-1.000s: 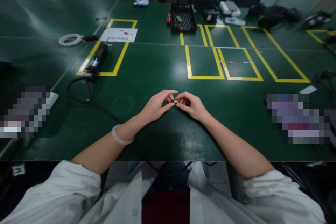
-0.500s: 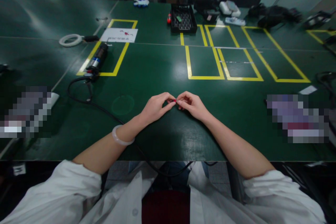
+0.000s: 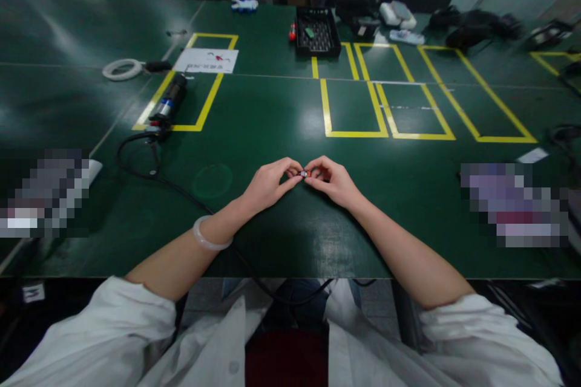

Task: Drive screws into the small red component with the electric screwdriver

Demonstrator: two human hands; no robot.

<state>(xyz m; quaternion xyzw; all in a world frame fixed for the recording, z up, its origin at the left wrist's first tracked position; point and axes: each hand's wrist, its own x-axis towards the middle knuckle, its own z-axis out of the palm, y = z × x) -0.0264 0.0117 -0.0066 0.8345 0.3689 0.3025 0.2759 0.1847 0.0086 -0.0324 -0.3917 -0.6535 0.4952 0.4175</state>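
Over the table [image 3: 267, 115], left hand [image 3: 271, 183] and right hand [image 3: 334, 181] pinch a tiny, partly covered reddish piece [image 3: 305, 174].

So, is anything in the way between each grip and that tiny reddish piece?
Nothing visible: the left grip and the right grip both pinch the tiny reddish piece. The black cable passes beneath the left forearm, away from that spot.

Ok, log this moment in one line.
left hand: pinching small part | right hand: pinching same part | tray: farther back, green piece inside
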